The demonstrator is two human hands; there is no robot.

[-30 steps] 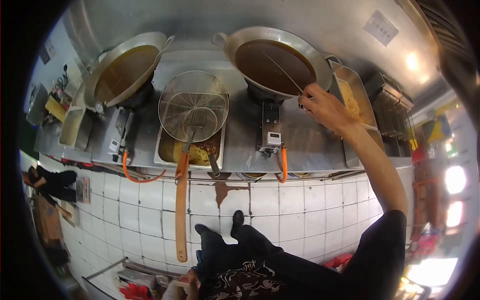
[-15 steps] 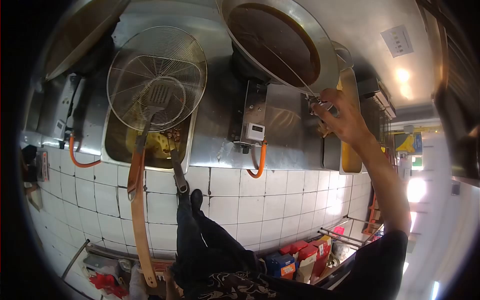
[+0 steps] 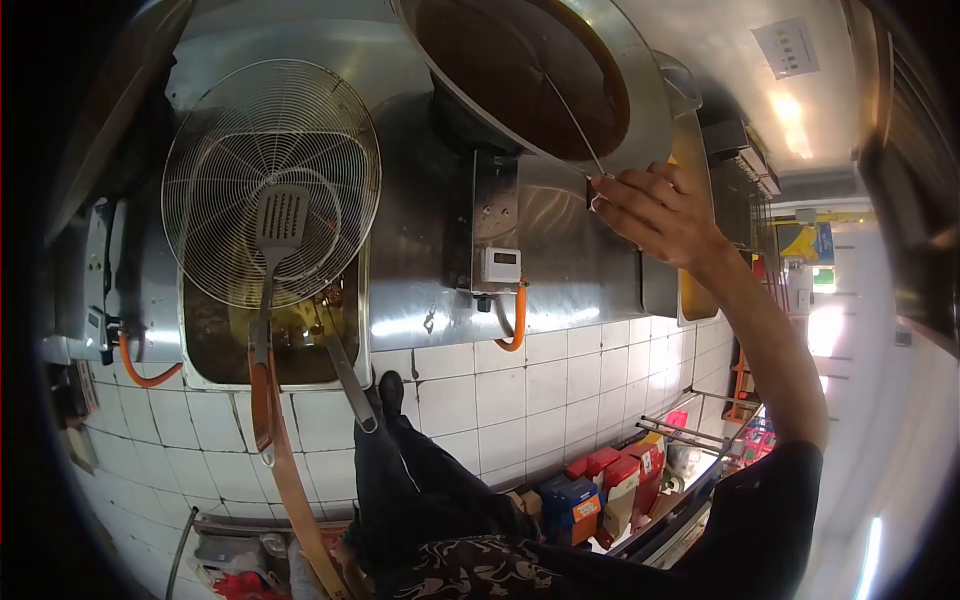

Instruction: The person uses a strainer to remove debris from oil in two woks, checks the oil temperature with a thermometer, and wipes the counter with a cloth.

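A large wok [image 3: 648, 100] of dark brown liquid [image 3: 510, 70] stands at the top. My right hand [image 3: 655, 212] is at its near rim, fingers closed on the outer end of a thin metal rod [image 3: 572, 118]. The rod slants over the rim, its far end at the liquid. At the bottom edge, part of my left hand [image 3: 350, 568] shows beside the wooden handle [image 3: 295, 500] of a round wire strainer [image 3: 210, 130]; its fingers are hidden. On the strainer lies a slotted turner [image 3: 282, 215].
Below the strainer is a metal pan [image 3: 362, 345] with yellowish liquid and a metal handle [image 3: 350, 385] leaning out. A control box [image 3: 495, 215] with a display and orange hose [image 3: 518, 320] is at the counter front. Several boxes [image 3: 605, 485] stand low on the right.
My right hand's fingers have come closer together on the rod at the wok rim. The view has shifted, so the strainer and wok sit further left.
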